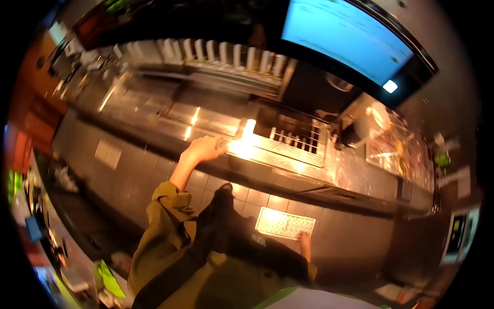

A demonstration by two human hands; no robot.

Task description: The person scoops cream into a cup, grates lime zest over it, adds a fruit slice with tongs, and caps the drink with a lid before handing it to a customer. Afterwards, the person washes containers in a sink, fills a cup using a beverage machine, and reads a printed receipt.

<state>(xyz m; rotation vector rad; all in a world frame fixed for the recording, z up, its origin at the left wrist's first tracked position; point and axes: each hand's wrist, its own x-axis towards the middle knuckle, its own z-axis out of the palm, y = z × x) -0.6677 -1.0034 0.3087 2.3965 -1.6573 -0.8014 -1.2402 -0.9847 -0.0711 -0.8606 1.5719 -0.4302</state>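
Observation:
My left hand is over the front edge of the steel counter, fingers curled together; whatever they grip, if anything, is too small to make out. A bright glare lies on the metal just beside its fingertips. Low at my side, away from the counter, is my right hand, seen small above the floor, with its fingers too indistinct to read. To the right of my left hand, a dark recess with a wire rack is set into the counter.
A lit screen hangs at the upper right. White upright handles or dispensers line the counter's back. Clear containers stand at the right. A metal floor plate lies below. Another counter runs along the left.

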